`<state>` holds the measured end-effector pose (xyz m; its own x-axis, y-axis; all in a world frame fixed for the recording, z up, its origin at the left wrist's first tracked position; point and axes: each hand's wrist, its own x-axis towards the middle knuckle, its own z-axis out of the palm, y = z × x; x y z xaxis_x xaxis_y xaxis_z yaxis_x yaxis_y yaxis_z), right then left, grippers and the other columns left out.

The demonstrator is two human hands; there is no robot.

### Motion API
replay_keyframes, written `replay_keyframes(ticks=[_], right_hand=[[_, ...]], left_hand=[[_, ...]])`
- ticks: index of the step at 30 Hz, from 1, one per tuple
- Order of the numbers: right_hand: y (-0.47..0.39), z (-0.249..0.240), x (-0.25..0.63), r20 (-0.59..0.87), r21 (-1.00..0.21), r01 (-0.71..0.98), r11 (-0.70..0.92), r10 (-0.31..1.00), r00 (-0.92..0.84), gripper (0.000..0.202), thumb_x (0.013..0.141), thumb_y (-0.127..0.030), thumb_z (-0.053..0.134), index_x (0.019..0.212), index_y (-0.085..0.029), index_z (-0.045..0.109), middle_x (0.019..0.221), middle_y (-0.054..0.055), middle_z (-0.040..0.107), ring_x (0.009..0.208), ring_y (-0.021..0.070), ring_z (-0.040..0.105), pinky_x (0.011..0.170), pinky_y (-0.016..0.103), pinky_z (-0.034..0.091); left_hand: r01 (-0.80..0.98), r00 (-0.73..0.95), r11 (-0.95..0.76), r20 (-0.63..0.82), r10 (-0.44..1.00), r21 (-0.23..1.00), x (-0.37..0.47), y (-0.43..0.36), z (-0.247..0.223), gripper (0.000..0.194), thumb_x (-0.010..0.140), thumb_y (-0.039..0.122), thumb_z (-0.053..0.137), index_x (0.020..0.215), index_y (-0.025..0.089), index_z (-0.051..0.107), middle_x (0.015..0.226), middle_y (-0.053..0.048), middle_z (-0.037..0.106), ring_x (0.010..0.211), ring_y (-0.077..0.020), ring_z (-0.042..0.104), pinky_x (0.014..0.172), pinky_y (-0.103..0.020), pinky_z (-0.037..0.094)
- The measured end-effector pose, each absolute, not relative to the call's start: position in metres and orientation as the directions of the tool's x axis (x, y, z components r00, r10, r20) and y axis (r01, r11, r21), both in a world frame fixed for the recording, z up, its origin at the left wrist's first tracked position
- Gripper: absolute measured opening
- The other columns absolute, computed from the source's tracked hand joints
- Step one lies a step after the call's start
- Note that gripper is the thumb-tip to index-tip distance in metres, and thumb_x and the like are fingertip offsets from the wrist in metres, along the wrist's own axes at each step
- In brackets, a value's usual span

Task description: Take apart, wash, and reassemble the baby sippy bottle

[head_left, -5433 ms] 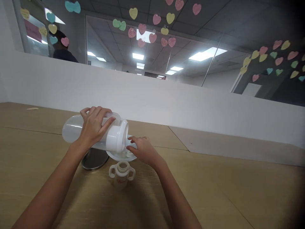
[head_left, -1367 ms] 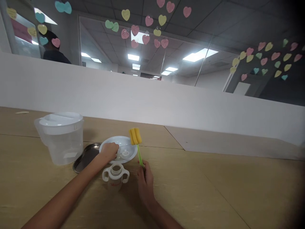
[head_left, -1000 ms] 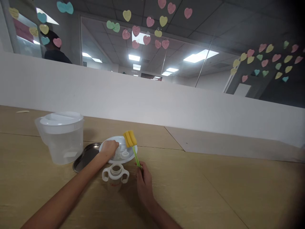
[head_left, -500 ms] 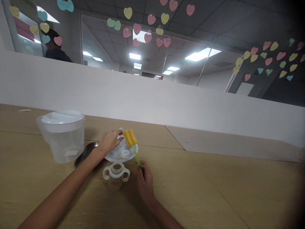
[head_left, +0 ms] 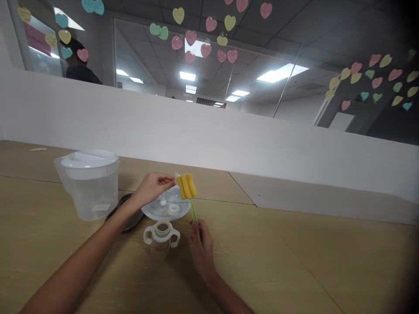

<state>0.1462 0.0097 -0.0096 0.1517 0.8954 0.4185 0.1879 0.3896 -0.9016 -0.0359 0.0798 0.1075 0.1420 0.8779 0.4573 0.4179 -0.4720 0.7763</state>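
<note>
This looks like an office or similar shared workplace: heart-shaped paper notes [head_left: 211, 24] dot a long glass window [head_left: 214, 72], behind it show a tiled ceiling [head_left: 281, 22] with bright light panels [head_left: 283, 73] and a person [head_left: 80, 73] in dark clothing, and below it run a plain white wall [head_left: 170, 131] and a wood-coloured tabletop [head_left: 262, 261].

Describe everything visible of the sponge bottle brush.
The sponge bottle brush has a yellow, ridged head that looks like soft foam, on a slim bright-green stem that looks like plastic. The right hand grips its lower end, mostly hiding it. The head points away from the person, leaning slightly left, and overlaps the right side of the white bowl in this view. The left hand has its fingertips close to the head; whether anything there touches it is unclear.
</note>
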Motion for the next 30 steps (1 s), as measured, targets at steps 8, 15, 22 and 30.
replay_keyframes(ticks=[8,15,22,30], right_hand=[[0.010,-0.007,0.147,0.399,-0.886,0.306,0.350,0.909,0.116,0.040,0.087,-0.051,0.035,0.075,-0.018,0.054,0.061,-0.002,0.044,0.056,0.0128,0.040,0.050,0.023,0.032],[0.013,-0.007,0.151,0.398,-0.893,0.305,0.332,0.898,0.189,0.039,0.087,-0.049,0.036,0.075,-0.018,0.055,0.060,-0.001,0.047,0.057,0.0137,0.043,0.050,0.023,0.032],[0.010,-0.008,0.148,0.396,-0.862,0.374,0.342,0.915,0.077,0.037,0.088,-0.047,0.034,0.075,-0.018,0.053,0.065,0.000,0.050,0.061,0.0138,0.045,0.054,0.024,0.033],[0.006,-0.013,0.146,0.453,-0.785,0.486,0.384,0.891,0.029,0.034,0.089,-0.044,0.031,0.072,-0.019,0.047,0.059,-0.003,0.045,0.053,0.0116,0.039,0.050,0.023,0.027]], left_hand=[[0.684,0.287,-0.518,0.463,0.839,0.514,-0.041,0.056,0.118,0.032,0.078,0.034,0.044,0.078,0.015,0.070,0.068,-0.001,0.068,0.059,-0.0130,0.056,0.054,-0.022,0.038],[0.913,0.240,-0.371,0.513,0.824,0.171,-0.038,0.038,0.118,0.033,0.082,0.027,0.037,0.077,0.017,0.068,0.075,-0.006,0.068,0.067,-0.0178,0.058,0.058,-0.026,0.033],[0.900,0.262,-0.401,0.525,0.810,0.169,-0.030,0.032,0.119,0.031,0.084,0.030,0.036,0.076,0.019,0.064,0.075,-0.003,0.067,0.065,-0.0162,0.057,0.060,-0.026,0.032],[0.881,0.215,-0.387,0.500,0.839,0.272,-0.025,0.031,0.118,0.025,0.085,0.029,0.034,0.078,0.018,0.056,0.064,-0.001,0.058,0.055,-0.0134,0.048,0.055,-0.025,0.028]])
